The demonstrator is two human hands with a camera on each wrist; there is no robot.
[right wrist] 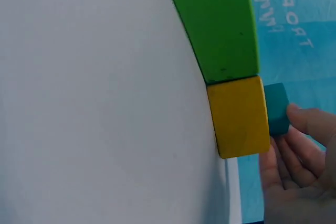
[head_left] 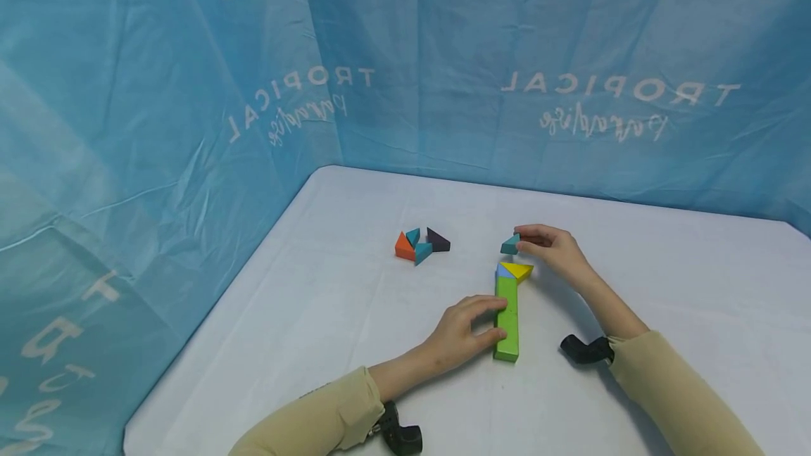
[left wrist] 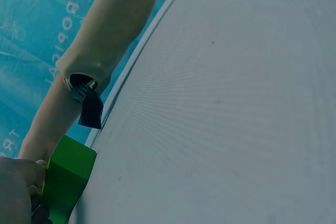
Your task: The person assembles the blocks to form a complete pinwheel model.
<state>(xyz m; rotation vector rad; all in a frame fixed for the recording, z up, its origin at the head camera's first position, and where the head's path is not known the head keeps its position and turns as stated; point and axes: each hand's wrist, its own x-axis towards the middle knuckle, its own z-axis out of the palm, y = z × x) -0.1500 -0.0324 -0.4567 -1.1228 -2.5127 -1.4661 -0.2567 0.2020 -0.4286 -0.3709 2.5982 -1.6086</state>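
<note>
Two green blocks [head_left: 507, 329] lie end to end in an upright-running bar on the white table. At the bar's far end sit a light blue triangular block [head_left: 503, 271] and a yellow triangular block [head_left: 519, 271], side by side. My left hand [head_left: 459, 333] rests its thumb and fingertips along the bar's left side, without wrapping round it. Just beyond the yellow block, my right hand [head_left: 557, 252] pinches a teal triangular block [head_left: 510, 245] between thumb and fingers. The right wrist view shows this teal block [right wrist: 276, 108] behind the yellow one [right wrist: 239, 118].
Left of the bar's far end lies a loose group: an orange block [head_left: 404, 248], two teal triangular blocks [head_left: 423, 252] and a dark block [head_left: 438, 241]. Blue printed curtains [head_left: 443, 55] hang behind and left of the white table [head_left: 304, 287].
</note>
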